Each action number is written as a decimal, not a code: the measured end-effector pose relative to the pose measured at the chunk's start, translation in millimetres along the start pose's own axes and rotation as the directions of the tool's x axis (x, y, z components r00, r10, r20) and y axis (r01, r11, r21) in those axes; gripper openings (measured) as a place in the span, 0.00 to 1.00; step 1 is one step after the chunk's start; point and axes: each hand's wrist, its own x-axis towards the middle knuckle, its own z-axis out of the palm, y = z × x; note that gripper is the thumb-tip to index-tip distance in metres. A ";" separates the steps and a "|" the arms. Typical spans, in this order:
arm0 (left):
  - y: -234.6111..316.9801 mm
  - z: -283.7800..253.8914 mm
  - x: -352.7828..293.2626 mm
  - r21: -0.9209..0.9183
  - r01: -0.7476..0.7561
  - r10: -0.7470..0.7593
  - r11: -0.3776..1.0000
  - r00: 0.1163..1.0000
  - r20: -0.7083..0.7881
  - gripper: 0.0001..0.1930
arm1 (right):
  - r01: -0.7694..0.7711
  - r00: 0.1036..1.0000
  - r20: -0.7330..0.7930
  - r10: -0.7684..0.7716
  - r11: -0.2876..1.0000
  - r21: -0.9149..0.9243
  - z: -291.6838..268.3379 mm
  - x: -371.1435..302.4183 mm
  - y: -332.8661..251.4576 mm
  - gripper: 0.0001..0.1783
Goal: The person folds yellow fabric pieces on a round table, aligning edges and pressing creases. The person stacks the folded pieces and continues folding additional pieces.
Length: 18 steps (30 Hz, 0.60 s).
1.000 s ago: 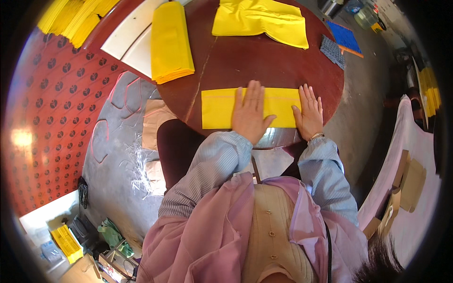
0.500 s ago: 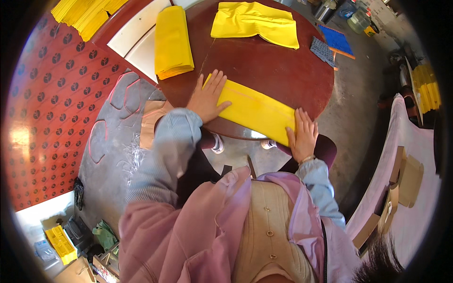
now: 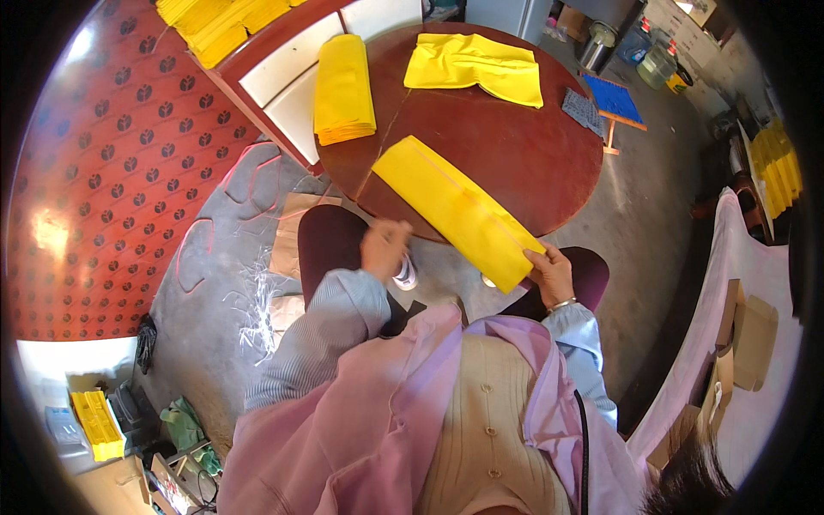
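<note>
A long folded strip of yellow sheet material (image 3: pixel 455 206) lies slantwise over the front edge of the round red-brown table (image 3: pixel 506 163). Its near end sticks out past the edge, pinched at the right corner by my right hand (image 3: pixel 552 273). My left hand (image 3: pixel 385 247) hangs off the table over my lap, apart from the strip, smeared by motion. Farther back on the table are a thick stack of folded yellow pieces (image 3: pixel 345 94) at the left and a creased yellow piece (image 3: pixel 472 67) spread out flat.
A grey patterned cloth (image 3: pixel 583 110) lies at the table's right edge, near a blue-topped stand (image 3: pixel 614 99). More yellow stacks (image 3: pixel 219 30) rest on the cabinet at back left. Brown cardboard (image 3: pixel 296 227) and pink cords lie on the floor. Open cardboard boxes (image 3: pixel 745 343) stand at the right.
My left hand has lifted off the strip and come back toward my lap. My right hand has drawn the strip's near end toward me, past the table edge, turning it steeper.
</note>
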 end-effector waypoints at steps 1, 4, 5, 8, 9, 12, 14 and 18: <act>-6.7 6.5 -13.6 -0.029 0.152 -0.140 0.988 0.961 0.240 0.19 | -0.022 1.000 0.001 0.022 0.999 -0.045 -0.2 -4.3 -8.1 0.24; -12.0 50.1 -31.2 -0.399 0.449 -0.154 0.800 0.795 0.586 0.34 | -0.090 0.988 0.112 0.109 0.983 -0.162 -2.3 -21.7 -31.9 0.26; -9.1 64.9 -26.6 -0.525 0.498 -0.033 0.690 0.746 0.665 0.34 | -0.066 0.983 0.150 0.105 0.966 -0.249 -5.6 -30.1 -39.6 0.25; -7.7 101.0 -19.7 -0.579 0.513 -0.048 0.634 0.773 0.632 0.28 | 0.009 0.983 0.174 0.060 0.928 -0.372 -13.2 -51.4 -52.5 0.17; -9.5 107.1 -18.9 -0.594 0.525 0.002 0.610 0.748 0.663 0.28 | -0.017 0.984 0.159 0.081 0.928 -0.372 -15.6 -57.1 -53.9 0.14; -9.6 115.3 -10.1 -0.629 0.506 -0.085 0.590 0.814 0.575 0.26 | 0.012 0.985 0.156 0.066 0.892 -0.451 -15.1 -65.4 -49.8 0.10; -1.7 118.0 1.8 -0.652 0.502 -0.051 0.569 0.812 0.581 0.26 | 0.125 0.978 0.206 -0.014 0.836 -0.534 -12.3 -66.8 -48.8 0.09; 30.1 122.4 33.2 -0.678 0.463 -0.039 0.571 0.840 0.541 0.24 | 0.068 0.973 0.230 0.030 0.912 -0.405 -6.1 -71.9 -59.8 0.09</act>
